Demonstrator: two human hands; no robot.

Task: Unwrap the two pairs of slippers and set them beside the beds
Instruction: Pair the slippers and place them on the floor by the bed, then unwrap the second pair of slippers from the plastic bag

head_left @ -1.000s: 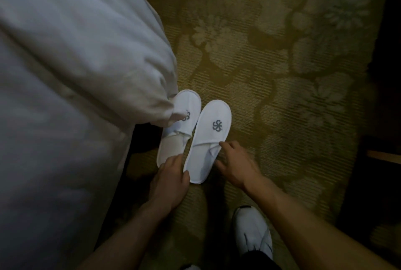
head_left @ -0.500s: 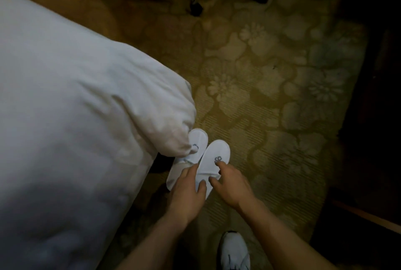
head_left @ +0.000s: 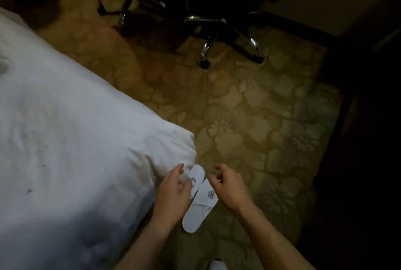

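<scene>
Two white slippers [head_left: 200, 202] lie side by side on the carpet [head_left: 249, 131], at 6 o'clock from the bed [head_left: 65, 139] corner. The left hand [head_left: 173, 191] hangs over the left one at 9 o'clock, fingers relaxed, gripping nothing. The right hand [head_left: 230, 185], at 3 o'clock, has loosely curled fingers, empty

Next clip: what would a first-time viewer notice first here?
The pair of white slippers on the patterned carpet, tucked against the hanging corner of the white duvet. The left hand and right hand hover over them, fingers loose. A chrome chair base stands farther back.
</scene>
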